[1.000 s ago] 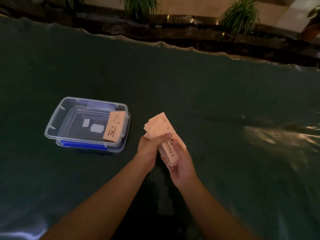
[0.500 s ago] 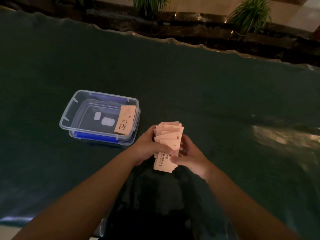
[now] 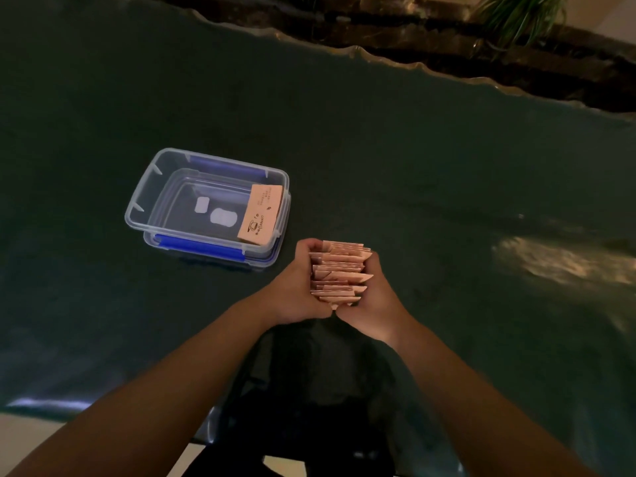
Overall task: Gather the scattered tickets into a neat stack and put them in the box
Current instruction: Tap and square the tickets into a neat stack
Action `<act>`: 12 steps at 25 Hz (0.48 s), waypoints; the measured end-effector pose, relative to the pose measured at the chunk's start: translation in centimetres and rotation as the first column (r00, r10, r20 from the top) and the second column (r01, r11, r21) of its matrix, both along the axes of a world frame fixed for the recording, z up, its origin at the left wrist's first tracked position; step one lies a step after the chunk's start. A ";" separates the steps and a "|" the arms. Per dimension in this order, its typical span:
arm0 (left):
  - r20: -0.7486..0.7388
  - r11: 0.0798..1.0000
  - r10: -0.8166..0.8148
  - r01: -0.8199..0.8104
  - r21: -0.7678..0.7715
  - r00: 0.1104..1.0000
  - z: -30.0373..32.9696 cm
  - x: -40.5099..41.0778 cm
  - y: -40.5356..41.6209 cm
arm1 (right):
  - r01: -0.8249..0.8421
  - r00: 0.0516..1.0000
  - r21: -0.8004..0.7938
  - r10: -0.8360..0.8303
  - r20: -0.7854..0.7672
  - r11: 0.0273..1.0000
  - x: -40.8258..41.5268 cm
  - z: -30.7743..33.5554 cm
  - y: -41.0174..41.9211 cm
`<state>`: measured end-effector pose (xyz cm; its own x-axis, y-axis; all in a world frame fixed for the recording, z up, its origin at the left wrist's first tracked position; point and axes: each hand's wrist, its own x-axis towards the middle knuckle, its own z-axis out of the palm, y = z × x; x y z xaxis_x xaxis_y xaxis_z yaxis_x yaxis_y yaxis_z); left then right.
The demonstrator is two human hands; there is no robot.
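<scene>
A bundle of pale pink tickets [image 3: 339, 271] stands on edge between both palms, its top edges uneven and fanned. My left hand [image 3: 297, 287] presses its left side and my right hand [image 3: 375, 297] presses its right side, thumbs meeting at the near end. To the left lies a clear plastic box [image 3: 146, 201] with blue clips, open on top. One pink ticket [image 3: 260, 214] with a coffee-cup print leans against the box's right inner wall. The bundle's lower part is hidden by my fingers.
The dark green table cloth [image 3: 413, 160] ends in a wavy far edge, with a dark ledge and potted plants [image 3: 516, 15] behind it. A bright glare patch [image 3: 557, 263] shows at the right. A dark bag or clothing [image 3: 320, 390] sits below my wrists.
The tickets went from lying fanned in my hands to standing upright, squeezed between both palms. The camera tilted down and the box shifted in view.
</scene>
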<state>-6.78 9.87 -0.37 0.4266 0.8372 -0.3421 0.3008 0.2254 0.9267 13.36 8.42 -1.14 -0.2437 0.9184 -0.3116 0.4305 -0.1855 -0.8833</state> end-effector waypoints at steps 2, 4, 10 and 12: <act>-0.001 1.000 0.009 -0.009 -0.004 1.000 -0.5 -0.4 -0.2 | -0.035 0.999 0.005 0.034 0.033 0.999 0.2 -0.5 -0.3; -0.013 1.000 -0.012 0.012 0.006 1.000 -0.9 -0.7 -0.3 | -0.070 0.996 -0.019 0.071 0.048 0.997 0.4 -0.9 -0.5; -0.054 0.998 -0.038 0.040 0.051 0.998 -2.3 -1.1 -0.7 | -0.107 0.993 -0.072 0.110 0.032 0.992 0.3 -0.6 -0.9; -0.052 0.999 0.007 -0.004 0.054 0.999 -2.8 -1.3 -0.9 | -0.105 0.994 -0.069 0.107 0.030 0.992 0.2 -0.4 -0.9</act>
